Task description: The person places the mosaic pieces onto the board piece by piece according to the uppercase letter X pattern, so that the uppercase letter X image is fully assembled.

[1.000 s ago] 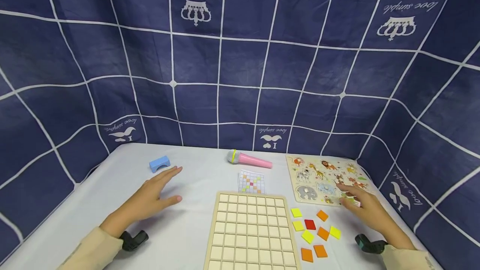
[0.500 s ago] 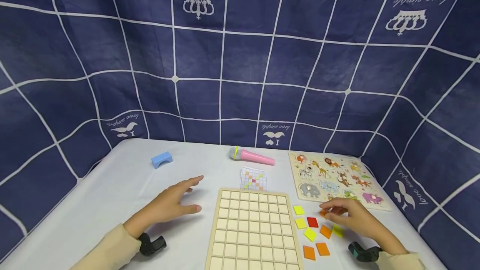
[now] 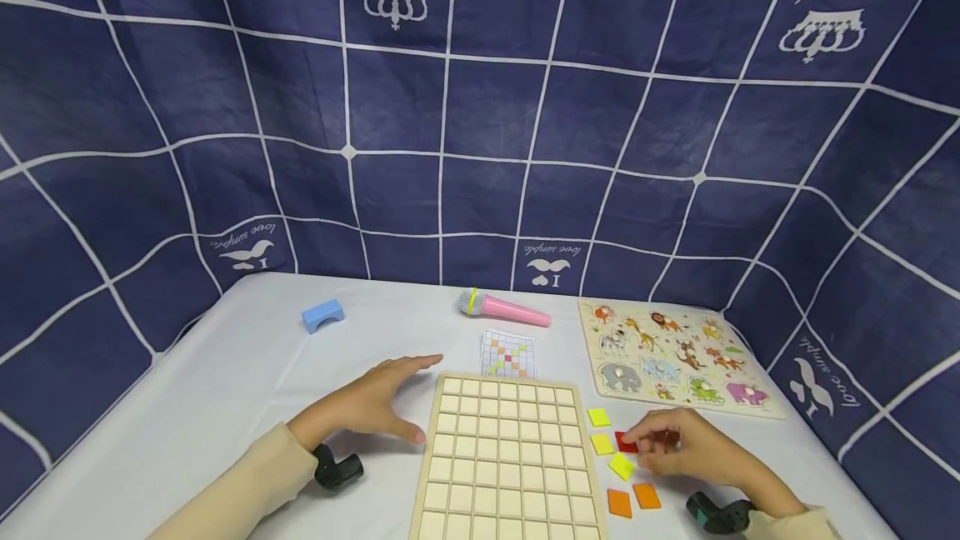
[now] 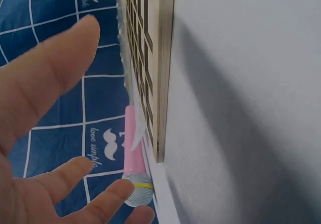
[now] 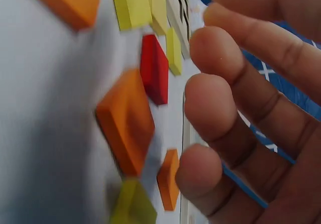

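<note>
A cream gridded board [image 3: 495, 440] lies in front of me, its square cells bare. My left hand [image 3: 375, 398] hovers by its left edge, thumb and fingers spread and holding nothing. On the right, my right hand [image 3: 690, 447] is over the loose square tiles, fingertips right at the red tile [image 3: 626, 442] in the head view. The right wrist view shows its fingers loosely bent above the red tile and an orange tile [image 5: 125, 121], nothing pinched. Yellow tiles [image 3: 622, 466] and orange tiles [image 3: 619, 503] lie beside the board; others are hidden under the hand.
Behind the board lies a card with a coloured grid pattern [image 3: 508, 354], then a pink toy microphone [image 3: 517, 312]. An animal puzzle board [image 3: 636, 395] lies at the back right, a blue arch block [image 3: 323, 317] at the back left. A dark blue curtain [image 3: 480, 123] hangs behind the table.
My left hand has moved right to the board's edge. My right hand has come from over the animal puzzle, leftward and nearer, to the tiles. The view has tilted down slightly.
</note>
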Demonstrator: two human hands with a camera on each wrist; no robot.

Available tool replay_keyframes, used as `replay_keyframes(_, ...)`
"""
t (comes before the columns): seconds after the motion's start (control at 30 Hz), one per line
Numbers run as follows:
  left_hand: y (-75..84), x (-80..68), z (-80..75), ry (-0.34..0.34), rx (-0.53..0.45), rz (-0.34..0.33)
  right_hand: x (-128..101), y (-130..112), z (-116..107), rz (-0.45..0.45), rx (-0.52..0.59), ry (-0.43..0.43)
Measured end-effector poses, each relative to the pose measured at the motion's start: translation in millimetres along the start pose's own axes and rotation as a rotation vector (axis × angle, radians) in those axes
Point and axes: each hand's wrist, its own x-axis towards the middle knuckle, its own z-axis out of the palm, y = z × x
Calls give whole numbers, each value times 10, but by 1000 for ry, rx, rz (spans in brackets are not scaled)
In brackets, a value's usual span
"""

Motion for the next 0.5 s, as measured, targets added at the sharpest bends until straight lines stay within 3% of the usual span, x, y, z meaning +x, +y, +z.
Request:
replay_keyframes(0.3,-25,90,60,-93,-69,23,68,-44,135,-41,68,-130)
replay_keyframes(0.5,-123,106,81,-99,-57,19,93,-59,196,-52,30,-169)
